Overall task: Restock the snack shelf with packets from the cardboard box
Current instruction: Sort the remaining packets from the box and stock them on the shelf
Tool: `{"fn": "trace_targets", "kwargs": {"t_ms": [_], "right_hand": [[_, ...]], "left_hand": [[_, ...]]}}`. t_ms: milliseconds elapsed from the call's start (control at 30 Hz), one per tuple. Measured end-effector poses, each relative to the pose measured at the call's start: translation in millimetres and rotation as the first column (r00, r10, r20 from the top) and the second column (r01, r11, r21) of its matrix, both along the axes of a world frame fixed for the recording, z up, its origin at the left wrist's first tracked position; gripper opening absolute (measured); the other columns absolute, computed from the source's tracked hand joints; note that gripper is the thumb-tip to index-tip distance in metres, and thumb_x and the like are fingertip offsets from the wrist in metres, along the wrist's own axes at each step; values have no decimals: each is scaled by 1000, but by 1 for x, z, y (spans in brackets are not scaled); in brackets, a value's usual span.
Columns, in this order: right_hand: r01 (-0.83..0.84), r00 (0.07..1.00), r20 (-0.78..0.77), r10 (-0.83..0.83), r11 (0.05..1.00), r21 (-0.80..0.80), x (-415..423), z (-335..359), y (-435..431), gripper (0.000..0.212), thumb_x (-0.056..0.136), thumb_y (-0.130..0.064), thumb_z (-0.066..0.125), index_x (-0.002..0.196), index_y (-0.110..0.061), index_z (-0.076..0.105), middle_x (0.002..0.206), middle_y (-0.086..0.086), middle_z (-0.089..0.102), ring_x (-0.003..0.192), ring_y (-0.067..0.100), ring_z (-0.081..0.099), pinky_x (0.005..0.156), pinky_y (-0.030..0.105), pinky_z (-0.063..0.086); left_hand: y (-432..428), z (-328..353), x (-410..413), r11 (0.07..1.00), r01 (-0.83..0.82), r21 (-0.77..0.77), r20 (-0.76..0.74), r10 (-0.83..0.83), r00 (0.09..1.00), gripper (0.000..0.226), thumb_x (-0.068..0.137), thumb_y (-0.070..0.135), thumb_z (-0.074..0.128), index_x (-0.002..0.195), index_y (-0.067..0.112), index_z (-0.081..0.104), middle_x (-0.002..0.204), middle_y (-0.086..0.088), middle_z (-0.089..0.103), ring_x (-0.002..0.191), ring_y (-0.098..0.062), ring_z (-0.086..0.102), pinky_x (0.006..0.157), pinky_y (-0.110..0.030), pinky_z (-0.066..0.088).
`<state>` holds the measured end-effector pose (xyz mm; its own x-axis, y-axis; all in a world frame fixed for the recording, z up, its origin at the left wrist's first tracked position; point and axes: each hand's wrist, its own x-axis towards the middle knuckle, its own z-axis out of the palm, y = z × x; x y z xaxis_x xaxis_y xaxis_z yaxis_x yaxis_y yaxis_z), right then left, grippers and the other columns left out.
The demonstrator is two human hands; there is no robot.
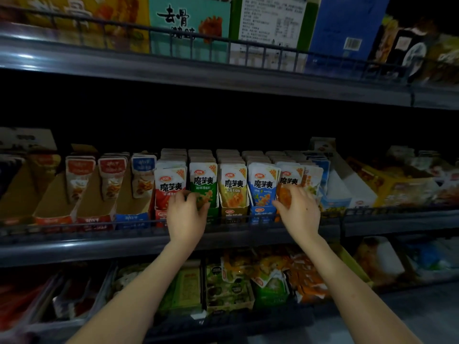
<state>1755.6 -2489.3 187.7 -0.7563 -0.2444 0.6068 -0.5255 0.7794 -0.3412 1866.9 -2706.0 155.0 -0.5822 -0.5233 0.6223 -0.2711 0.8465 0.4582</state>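
Rows of snack packets stand in display cartons on the middle shelf [248, 234]: red [169, 184], green [203, 182], yellow [232, 184], blue [262, 184] and orange [289, 182]. My left hand [186, 214] reaches over the shelf rail, its curled fingers touching the fronts of the red and green packets. My right hand [299, 209] has its fingers curled against the orange packet, with the thumb near the blue carton. Whether either hand truly grips a packet is unclear. No cardboard stock box is in view.
A wire rail [124, 223] runs along the shelf front. Left of the rows stand half-empty brown cartons [59, 202] with a few packets. Large boxes [191, 26] fill the upper shelf. Mixed snack bags [248, 281] lie on the lower shelf.
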Motion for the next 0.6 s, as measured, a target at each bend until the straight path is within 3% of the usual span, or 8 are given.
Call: {"fn": "trace_targets", "kwargs": {"t_ms": [100, 233, 333, 433, 533, 600], "right_hand": [[-44, 998, 49, 46, 998, -47, 34, -1, 2, 38, 86, -38, 66, 115, -14, 61, 97, -1, 64, 91, 19, 61, 64, 24, 40], [-194, 977, 85, 198, 980, -49, 91, -20, -12, 28, 88, -35, 64, 110, -17, 63, 91, -6, 62, 84, 14, 61, 64, 22, 43], [-317, 939, 143, 312, 948, 14, 137, -49, -33, 28, 90, -36, 62, 111, -18, 63, 96, -5, 63, 87, 13, 60, 68, 24, 46], [-410, 897, 221, 382, 907, 98, 178, -97, -55, 27, 92, -37, 58, 113, -21, 62, 99, -7, 63, 91, 11, 59, 69, 21, 45], [-485, 848, 318, 425, 863, 139, 210, -159, -71, 26, 93, -35, 58, 113, -20, 63, 103, -5, 63, 97, 14, 59, 72, 20, 43], [-515, 806, 431, 406, 840, 170, 225, -202, -78, 28, 94, -36, 55, 116, -20, 61, 108, -6, 62, 103, 14, 58, 76, 22, 45]], "left_hand": [[0, -2, 40, 1000, 15, 3, -43, -15, 999, 27, 82, 23, 74, 102, 6, 68, 99, -12, 64, 94, -33, 57, 74, -40, 48], [-7, -48, 114, 999, 15, 43, -10, -15, 1000, 18, 83, 16, 72, 98, 7, 69, 97, -9, 65, 91, -30, 59, 73, -40, 50], [-18, -104, 179, 982, -104, 159, 122, 85, 989, 22, 82, 10, 72, 102, 4, 70, 102, -13, 65, 95, -35, 59, 79, -44, 50], [-32, -166, 245, 940, -237, 245, 249, 175, 953, 17, 80, 6, 72, 96, 1, 70, 94, -19, 65, 88, -42, 59, 75, -47, 49], [-43, -224, 303, 885, -353, 303, 384, 226, 895, 10, 82, 8, 68, 90, 1, 69, 90, -26, 64, 80, -47, 58, 71, -49, 48], [-47, -255, 333, 837, -446, 318, 486, 260, 834, 15, 86, 12, 64, 96, 2, 69, 97, -26, 64, 85, -47, 57, 74, -49, 46]]}}
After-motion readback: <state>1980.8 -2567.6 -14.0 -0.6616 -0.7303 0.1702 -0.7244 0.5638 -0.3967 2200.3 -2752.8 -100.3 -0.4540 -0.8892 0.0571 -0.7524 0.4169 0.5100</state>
